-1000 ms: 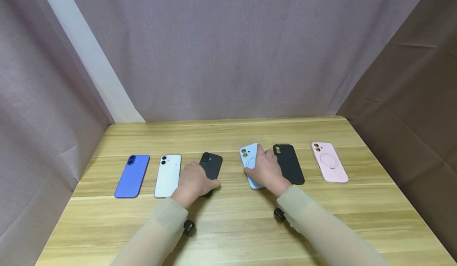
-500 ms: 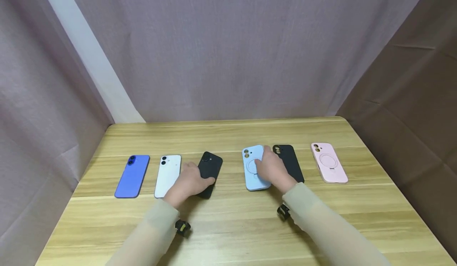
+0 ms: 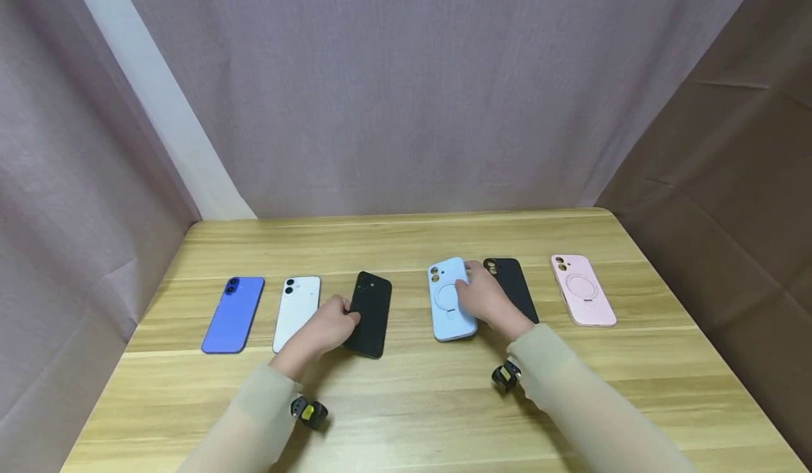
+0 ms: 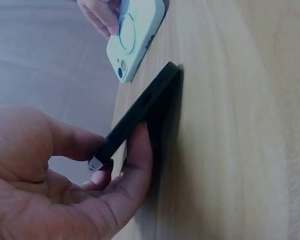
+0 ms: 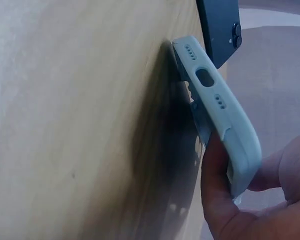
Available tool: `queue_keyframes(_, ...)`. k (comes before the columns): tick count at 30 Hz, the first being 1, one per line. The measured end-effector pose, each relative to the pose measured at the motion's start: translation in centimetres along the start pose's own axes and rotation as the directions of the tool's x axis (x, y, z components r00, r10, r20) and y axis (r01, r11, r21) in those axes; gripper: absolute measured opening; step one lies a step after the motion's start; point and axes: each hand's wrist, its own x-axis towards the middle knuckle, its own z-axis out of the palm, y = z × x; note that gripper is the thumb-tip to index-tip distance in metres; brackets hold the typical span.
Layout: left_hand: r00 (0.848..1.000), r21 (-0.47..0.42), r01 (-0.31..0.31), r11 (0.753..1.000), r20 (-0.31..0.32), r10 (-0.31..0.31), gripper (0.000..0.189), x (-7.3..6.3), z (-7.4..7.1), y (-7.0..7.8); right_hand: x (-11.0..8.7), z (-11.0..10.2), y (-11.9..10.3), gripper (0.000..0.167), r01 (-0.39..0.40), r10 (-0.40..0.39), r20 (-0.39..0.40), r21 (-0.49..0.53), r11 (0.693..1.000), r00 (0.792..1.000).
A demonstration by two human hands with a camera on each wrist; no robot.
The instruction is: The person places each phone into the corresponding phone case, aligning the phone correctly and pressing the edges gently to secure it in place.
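The black phone [image 3: 373, 314] looks plain; the light-blue case [image 3: 447, 300] and pink case [image 3: 582, 291] are ring-patterned; the surface [image 3: 406, 406] shows yellowish wood grain.

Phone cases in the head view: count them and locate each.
3: light-blue case in the right hand, black case beside it, partly hidden by that hand, pink case farthest right.

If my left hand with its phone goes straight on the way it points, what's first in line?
Probably the blue case: the black phone in your left hand would likely bump it, though heights are unclear.
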Motion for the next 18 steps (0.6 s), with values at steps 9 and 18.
queue_keyframes(9,1.000,-0.235,0.018,0.972,0.014,-0.015,0.015,-0.1,0.2,-0.3,-0.3,0.6,-0.3,0.051,0.018,-0.018,-0.002,0.133,0.991,1.000)
queue_keyframes(18,0.997,-0.478,0.007,0.878,0.069,0.030,0.023,0.1,1.2,-0.8,-1.0,1.3,-1.9,0.053,-0.041,0.003,0.096,0.392,0.919,0.995)
